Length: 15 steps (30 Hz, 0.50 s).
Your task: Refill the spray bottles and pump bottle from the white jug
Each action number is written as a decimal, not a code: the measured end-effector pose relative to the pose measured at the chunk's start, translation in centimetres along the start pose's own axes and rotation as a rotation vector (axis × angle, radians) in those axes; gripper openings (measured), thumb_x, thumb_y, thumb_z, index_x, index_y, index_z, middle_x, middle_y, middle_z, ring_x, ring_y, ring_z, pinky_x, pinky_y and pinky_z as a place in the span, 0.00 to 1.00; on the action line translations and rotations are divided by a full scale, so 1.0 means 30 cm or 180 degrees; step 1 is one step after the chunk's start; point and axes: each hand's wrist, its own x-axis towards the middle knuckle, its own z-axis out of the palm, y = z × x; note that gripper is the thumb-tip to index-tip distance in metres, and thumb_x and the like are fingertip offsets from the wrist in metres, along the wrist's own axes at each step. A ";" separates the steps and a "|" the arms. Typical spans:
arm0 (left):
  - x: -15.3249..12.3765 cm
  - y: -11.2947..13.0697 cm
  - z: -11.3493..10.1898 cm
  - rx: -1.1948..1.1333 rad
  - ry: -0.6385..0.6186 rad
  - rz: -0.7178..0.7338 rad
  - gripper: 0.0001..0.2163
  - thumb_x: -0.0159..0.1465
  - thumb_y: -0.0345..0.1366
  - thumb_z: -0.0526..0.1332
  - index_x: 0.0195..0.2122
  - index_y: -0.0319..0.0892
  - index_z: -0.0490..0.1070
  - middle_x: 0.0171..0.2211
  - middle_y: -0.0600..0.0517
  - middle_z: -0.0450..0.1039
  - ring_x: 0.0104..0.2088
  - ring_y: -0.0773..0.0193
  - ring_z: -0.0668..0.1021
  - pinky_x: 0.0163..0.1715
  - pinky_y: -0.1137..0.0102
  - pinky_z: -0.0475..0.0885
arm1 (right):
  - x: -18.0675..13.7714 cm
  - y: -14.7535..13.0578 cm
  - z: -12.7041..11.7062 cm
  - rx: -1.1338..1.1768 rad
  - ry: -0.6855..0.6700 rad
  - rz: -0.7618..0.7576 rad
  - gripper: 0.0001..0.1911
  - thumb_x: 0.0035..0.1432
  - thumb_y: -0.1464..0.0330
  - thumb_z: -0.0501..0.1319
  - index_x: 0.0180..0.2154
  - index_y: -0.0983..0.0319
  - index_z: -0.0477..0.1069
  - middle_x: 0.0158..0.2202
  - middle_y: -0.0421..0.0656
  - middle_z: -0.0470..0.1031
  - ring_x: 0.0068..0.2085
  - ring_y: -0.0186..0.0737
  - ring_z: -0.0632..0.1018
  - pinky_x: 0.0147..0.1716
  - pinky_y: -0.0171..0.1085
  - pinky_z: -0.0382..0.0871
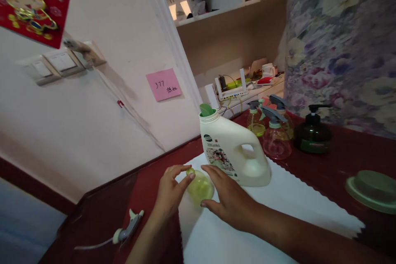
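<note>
A small yellow-green spray bottle body (200, 187) without its head sits on the white cloth (278, 214). My left hand (170, 192) pinches its neck with thumb and fingers. My right hand (229, 198) cups its right side, fingers curved against it. A loose spray head with a tube (126, 231) lies on the dark red table to the left. Just behind the hands stands a white detergent jug (232, 148) with an open green spout.
Three spray bottles (274, 132) and a dark pump bottle (312, 132) stand at the back right. A green lid (373, 189) lies at the right edge. The wall with a pink note (163, 84) is on the left; a shelf with a clock (182, 0) is behind.
</note>
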 end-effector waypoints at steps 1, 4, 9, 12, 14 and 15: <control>0.000 0.003 -0.002 0.0013 -0.0006 0.0000 0.14 0.58 0.47 0.69 0.42 0.47 0.83 0.45 0.45 0.81 0.50 0.46 0.77 0.53 0.52 0.68 | 0.012 0.007 0.022 0.0040 -0.0054 0.0103 0.44 0.53 0.69 0.67 0.68 0.62 0.54 0.70 0.57 0.58 0.70 0.58 0.60 0.68 0.59 0.55; -0.003 0.007 -0.002 0.0038 -0.0017 -0.0010 0.13 0.58 0.46 0.69 0.41 0.47 0.83 0.44 0.45 0.81 0.49 0.47 0.77 0.53 0.52 0.68 | 0.041 0.031 0.083 0.0155 -0.0134 0.0357 0.50 0.49 0.70 0.68 0.70 0.63 0.49 0.71 0.58 0.55 0.71 0.58 0.58 0.69 0.59 0.53; -0.016 0.006 -0.006 0.0001 -0.0032 -0.0040 0.13 0.59 0.46 0.69 0.43 0.47 0.83 0.45 0.45 0.81 0.50 0.47 0.77 0.54 0.53 0.68 | 0.054 0.087 0.159 0.0290 0.0004 0.0461 0.50 0.47 0.71 0.68 0.69 0.61 0.50 0.69 0.57 0.59 0.69 0.57 0.62 0.67 0.58 0.57; -0.031 0.002 -0.023 -0.0049 -0.0138 -0.0055 0.15 0.59 0.45 0.69 0.47 0.49 0.82 0.47 0.46 0.81 0.50 0.49 0.78 0.54 0.55 0.69 | 0.049 0.116 0.180 0.0318 0.0140 0.0421 0.46 0.49 0.70 0.67 0.68 0.59 0.52 0.66 0.56 0.63 0.66 0.57 0.66 0.65 0.58 0.60; -0.040 -0.001 -0.044 -0.0257 -0.0216 -0.0182 0.19 0.59 0.44 0.69 0.52 0.48 0.80 0.47 0.46 0.81 0.49 0.51 0.79 0.51 0.57 0.71 | 0.046 0.131 0.187 0.0313 0.0206 0.0382 0.44 0.50 0.68 0.67 0.66 0.58 0.54 0.64 0.55 0.65 0.65 0.58 0.67 0.64 0.59 0.60; -0.043 -0.003 -0.058 -0.0437 -0.0183 -0.0308 0.21 0.58 0.43 0.70 0.53 0.47 0.79 0.47 0.45 0.81 0.48 0.51 0.80 0.49 0.58 0.73 | 0.044 0.138 0.189 0.0304 0.0215 0.0362 0.43 0.50 0.66 0.67 0.66 0.58 0.54 0.64 0.55 0.65 0.65 0.59 0.67 0.64 0.60 0.59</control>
